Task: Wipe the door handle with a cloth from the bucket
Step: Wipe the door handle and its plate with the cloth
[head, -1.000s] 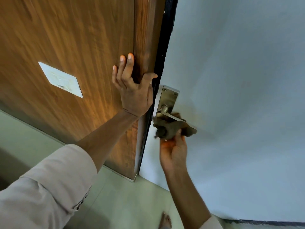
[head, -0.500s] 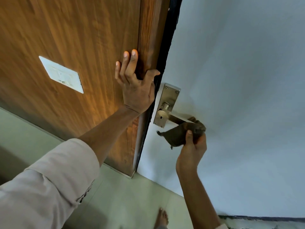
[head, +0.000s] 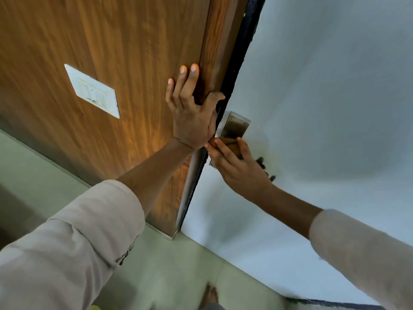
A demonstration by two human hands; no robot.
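Note:
The brass door handle plate (head: 237,126) is fixed to the pale blue door (head: 324,108) near its edge. My right hand (head: 238,167) lies over the lever and the lower part of the plate, pressing a dark brown cloth (head: 261,164) against it; only small bits of cloth show beside my fingers and wrist. The lever itself is hidden under the hand. My left hand (head: 192,113) rests flat with fingers spread on the brown wooden frame (head: 214,52), thumb hooked over its edge just left of the handle. The bucket is not in view.
A white switch plate (head: 92,92) sits on the wooden panel at the left. A black strip (head: 243,48) runs along the door's edge. Pale green floor (head: 178,276) lies below, with a bare foot (head: 211,295) at the bottom middle.
My right hand with the cloth has moved from the lever's outer end up and left onto the handle plate, now covering the lever. My left hand has stayed on the frame.

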